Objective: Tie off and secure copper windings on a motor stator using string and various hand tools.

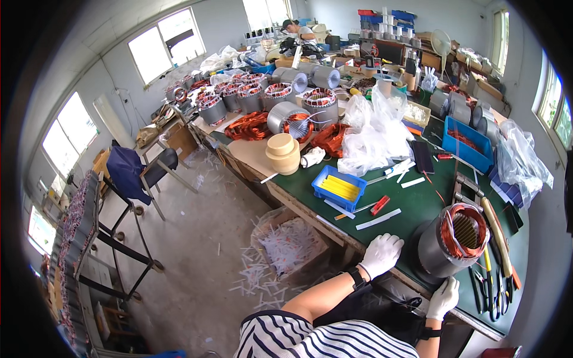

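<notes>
A grey motor stator (434, 250) with copper windings (462, 231) stands on the green table at the right, its bore facing up and tilted. My left hand (382, 255), in a white glove, lies on the table's front edge to the left of the stator, apart from it. Its fingers are loosely stretched and hold nothing visible. My right hand (443, 298), also gloved in white, rests at the edge just below the stator. Its fingers point up toward the stator's base; whether they touch it is unclear. Pliers (479, 286) and scissors (503, 296) lie right of the stator.
A blue tray of yellow strips (338, 185), a red-handled cutter (380, 205) and white paper strips (378, 219) lie ahead. Beyond stand several wound stators (319, 106), plastic bags (373, 128) and a blue bin (467, 143). A scrap box (292, 244) sits below the table edge.
</notes>
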Tool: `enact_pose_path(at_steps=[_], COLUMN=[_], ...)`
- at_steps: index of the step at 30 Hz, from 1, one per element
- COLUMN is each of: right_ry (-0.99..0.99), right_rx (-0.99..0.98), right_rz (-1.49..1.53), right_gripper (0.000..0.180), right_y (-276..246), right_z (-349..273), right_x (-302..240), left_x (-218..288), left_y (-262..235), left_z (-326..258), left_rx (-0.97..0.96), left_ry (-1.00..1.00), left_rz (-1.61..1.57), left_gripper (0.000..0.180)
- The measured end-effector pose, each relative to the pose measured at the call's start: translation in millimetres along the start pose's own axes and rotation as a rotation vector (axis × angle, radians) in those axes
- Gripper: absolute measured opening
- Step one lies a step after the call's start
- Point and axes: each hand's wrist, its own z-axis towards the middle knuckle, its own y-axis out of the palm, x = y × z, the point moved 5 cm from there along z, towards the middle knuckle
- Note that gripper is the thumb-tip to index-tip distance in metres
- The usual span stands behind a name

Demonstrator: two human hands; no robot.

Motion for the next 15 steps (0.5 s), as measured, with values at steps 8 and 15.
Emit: enact_pose_path(at_steps=[8,15], right_ry=[0.011,0.026], right_rx=[0.021,0.011], right_rz=[0.009,0.001], right_gripper=[0.009,0.009], right_y=[-2.2,-1.1], right_z=[2.9,2.2], right_x=[-1.4,0.0], left_x=[1.3,2.1], left_y=[1.4,1.4], left_z=[2.2,1.7], left_rx=[0.004,0.028], left_ry=[-0.002,0.006], left_rz=[0.012,0.019], left_gripper=[0.016,0.016])
